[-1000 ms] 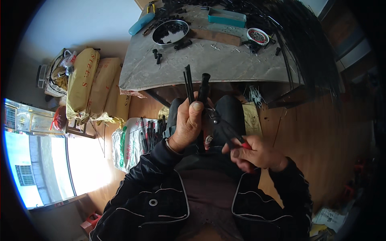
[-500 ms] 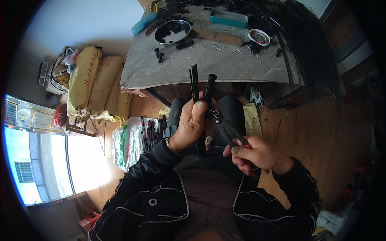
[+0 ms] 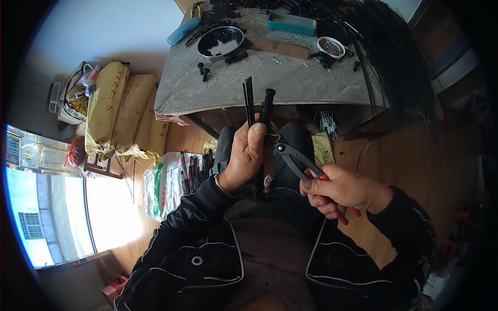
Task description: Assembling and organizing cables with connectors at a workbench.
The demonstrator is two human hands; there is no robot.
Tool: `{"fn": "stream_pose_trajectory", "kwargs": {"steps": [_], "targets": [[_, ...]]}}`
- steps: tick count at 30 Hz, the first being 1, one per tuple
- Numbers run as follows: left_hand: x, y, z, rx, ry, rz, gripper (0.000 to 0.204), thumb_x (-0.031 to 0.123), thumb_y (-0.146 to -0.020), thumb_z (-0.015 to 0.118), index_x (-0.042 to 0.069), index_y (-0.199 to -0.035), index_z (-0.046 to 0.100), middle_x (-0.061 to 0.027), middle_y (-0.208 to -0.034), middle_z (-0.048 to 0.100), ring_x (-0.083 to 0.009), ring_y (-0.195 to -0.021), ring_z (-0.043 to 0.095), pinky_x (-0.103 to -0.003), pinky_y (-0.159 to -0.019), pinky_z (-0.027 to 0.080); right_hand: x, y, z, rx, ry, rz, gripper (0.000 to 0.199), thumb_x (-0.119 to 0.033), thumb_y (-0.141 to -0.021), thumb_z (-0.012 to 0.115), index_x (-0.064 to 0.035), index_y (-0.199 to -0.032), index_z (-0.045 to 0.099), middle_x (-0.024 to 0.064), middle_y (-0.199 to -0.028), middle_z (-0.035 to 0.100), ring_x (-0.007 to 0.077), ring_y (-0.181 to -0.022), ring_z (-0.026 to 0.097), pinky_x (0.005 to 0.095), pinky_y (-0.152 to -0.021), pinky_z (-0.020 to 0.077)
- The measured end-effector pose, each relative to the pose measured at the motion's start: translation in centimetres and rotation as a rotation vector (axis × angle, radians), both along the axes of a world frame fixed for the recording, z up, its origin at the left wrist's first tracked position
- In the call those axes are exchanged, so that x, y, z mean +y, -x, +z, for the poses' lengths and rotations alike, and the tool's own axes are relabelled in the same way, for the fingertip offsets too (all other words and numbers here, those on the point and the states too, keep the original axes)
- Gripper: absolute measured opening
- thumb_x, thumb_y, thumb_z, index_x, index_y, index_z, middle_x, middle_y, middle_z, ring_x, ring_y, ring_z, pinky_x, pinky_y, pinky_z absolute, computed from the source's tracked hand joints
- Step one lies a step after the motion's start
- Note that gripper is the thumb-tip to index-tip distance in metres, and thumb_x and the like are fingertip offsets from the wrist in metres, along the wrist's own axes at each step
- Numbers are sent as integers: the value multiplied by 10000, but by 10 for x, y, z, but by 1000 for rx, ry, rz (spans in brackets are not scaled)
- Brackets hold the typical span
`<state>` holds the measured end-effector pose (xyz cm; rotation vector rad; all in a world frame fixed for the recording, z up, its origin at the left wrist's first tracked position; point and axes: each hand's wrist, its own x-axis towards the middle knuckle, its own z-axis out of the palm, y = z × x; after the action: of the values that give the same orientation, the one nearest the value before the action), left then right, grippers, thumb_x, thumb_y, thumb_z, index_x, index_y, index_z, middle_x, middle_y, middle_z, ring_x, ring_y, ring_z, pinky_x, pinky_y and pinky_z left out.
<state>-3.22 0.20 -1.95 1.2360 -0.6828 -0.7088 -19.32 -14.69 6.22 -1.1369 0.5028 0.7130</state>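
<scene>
My left hand (image 3: 247, 150) is closed around several thin black rods (image 3: 249, 101) and a thicker black tube with a knobbed end (image 3: 267, 105), all pointing up and away from me. The thumb presses on the tube's side. In my right hand (image 3: 345, 191) is a pair of pliers (image 3: 294, 159) with dark jaws and red grips. Its jaws are at the tube just right of my left fingers, by a small shiny bit of metal. I cannot tell whether the jaws grip it. My left fingertips are mostly hidden behind the tube.
Ahead stands a grey table (image 3: 207, 93) bearing a round metal bowl (image 3: 220, 42) of black parts, a teal tray (image 3: 292, 24), a white dish of small pieces (image 3: 331, 47) and a heap of long black rods (image 3: 399, 67). Yellow sacks (image 3: 108, 101) lean at left; black rods lie on plastic bags (image 3: 174, 176).
My right hand has shifted right and slightly up, turning the pliers, whose handles now show more. My left hand and the black rods and tube have barely moved.
</scene>
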Motion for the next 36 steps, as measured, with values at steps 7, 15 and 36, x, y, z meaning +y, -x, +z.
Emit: {"fn": "stream_pose_trajectory", "kwargs": {"steps": [7,15,36], "targets": [[-3,1,-3,13,38,75,455,516,-961,467,68,-935,539,41,-651,484,-27,-540,434,-188,-476,326,-4,-18,18,-372,936,287,205,-150,-931,529,48,-887,496,205,-695,558,334,-664,577,425,-669,441],[-5,-11,-8,43,49,52,527,562,-965,401,58,-963,553,37,-610,469,-38,-501,420,-198,-453,312,-1,-9,-39,-463,878,43,220,-191,-925,582,22,-936,528,179,-721,581,284,-673,610,377,-640,457],[0,3,-1,8,72,8,546,573,-961,378,46,-978,520,18,-627,478,-43,-461,421,-191,-418,318,45,-70,-66,-969,751,-678,329,-207,-870,703,1,-1038,512,72,-869,576,126,-786,551,281,-700,467]]}}
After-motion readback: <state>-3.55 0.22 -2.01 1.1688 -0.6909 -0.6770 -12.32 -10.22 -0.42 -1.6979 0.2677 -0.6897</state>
